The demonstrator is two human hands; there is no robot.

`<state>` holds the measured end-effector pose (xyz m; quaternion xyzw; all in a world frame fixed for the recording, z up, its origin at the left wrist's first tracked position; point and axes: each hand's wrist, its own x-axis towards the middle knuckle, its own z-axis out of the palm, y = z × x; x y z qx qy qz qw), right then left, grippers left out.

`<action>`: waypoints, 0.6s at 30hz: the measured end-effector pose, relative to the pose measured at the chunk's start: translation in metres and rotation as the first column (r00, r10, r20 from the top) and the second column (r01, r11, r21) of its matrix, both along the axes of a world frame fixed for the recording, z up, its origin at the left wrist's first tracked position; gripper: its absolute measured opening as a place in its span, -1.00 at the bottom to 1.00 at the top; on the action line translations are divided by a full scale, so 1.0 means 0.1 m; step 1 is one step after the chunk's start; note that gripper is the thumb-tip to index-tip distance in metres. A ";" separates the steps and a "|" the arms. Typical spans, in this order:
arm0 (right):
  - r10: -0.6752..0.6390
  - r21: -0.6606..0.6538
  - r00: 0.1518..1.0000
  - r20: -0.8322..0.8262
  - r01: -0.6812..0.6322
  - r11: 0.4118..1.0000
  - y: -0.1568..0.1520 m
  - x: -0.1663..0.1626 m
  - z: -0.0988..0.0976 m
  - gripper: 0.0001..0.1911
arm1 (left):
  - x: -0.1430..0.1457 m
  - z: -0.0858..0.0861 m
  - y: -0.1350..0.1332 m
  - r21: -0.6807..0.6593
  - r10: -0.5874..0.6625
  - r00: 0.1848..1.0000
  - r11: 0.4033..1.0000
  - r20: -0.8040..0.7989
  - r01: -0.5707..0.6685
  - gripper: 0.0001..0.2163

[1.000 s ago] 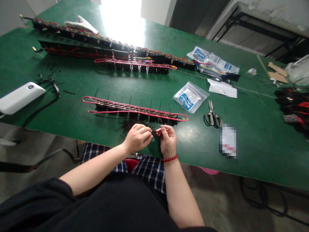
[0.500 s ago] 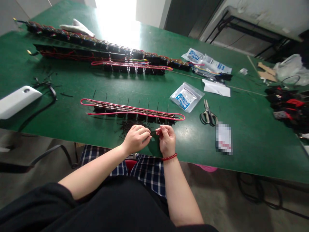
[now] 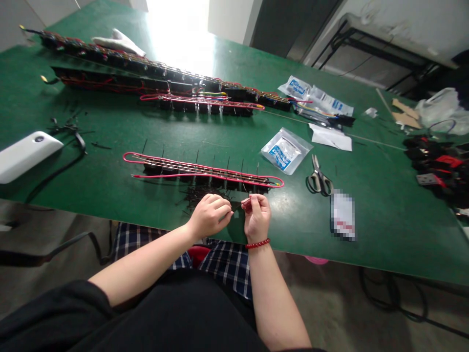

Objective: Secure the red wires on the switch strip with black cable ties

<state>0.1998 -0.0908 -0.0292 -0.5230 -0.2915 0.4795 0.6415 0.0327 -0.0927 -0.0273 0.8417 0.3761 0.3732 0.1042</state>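
Note:
Close to the table's front edge, my left hand [image 3: 211, 215] is closed, its fingers curled and thumb pressed in. My right hand [image 3: 257, 217], with a red bead bracelet at its wrist, is pinched. A thin dark strand, seemingly a black cable tie [image 3: 237, 203], runs between the fingertips of both; its ends are hidden. A heap of black cable ties [image 3: 200, 195] lies just beyond my left hand. Behind it rests a black battery strip [image 3: 205, 171] with bare metal wires and a looped red cable [image 3: 164, 174]; several tie tails stick up along it.
Scissors [image 3: 318, 178], a clear bag [image 3: 287, 150] and a blurred-out packet [image 3: 342, 214] lie to the right. Longer wired strips [image 3: 120, 80] and a white glove [image 3: 119, 42] occupy the back. At left are a white device [image 3: 27, 155] and a black strap [image 3: 54, 168].
Both hands stay together in nearly the same pose. The whole view has shifted slightly, so the table things sit a little lower and further right.

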 end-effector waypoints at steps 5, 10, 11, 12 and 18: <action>0.011 -0.008 1.000 0.000 -0.011 1.000 0.00 0.01 0.00 -0.73 | 0.00 -0.01 0.00 0.005 0.000 1.000 1.000 0.024 0.000 -0.91; 0.000 0.011 1.000 -0.004 0.000 1.000 0.00 0.01 -0.01 -0.73 | -0.01 -0.01 0.00 0.018 -0.014 0.998 1.000 0.067 0.013 -0.92; -0.004 0.012 1.000 -0.014 0.005 1.000 0.00 0.01 -0.01 -0.73 | -0.01 0.00 0.00 0.014 -0.019 0.997 1.000 0.079 0.018 -0.91; -0.008 0.010 1.000 -0.022 0.008 1.000 0.00 0.01 -0.01 -0.73 | -0.01 0.01 0.00 0.007 -0.023 0.995 1.000 0.094 0.023 -0.91; 0.003 0.003 1.000 -0.022 -0.003 1.000 0.00 0.00 0.00 -0.73 | -0.07 0.09 -0.03 -0.105 -0.023 0.955 0.993 0.297 0.057 -0.90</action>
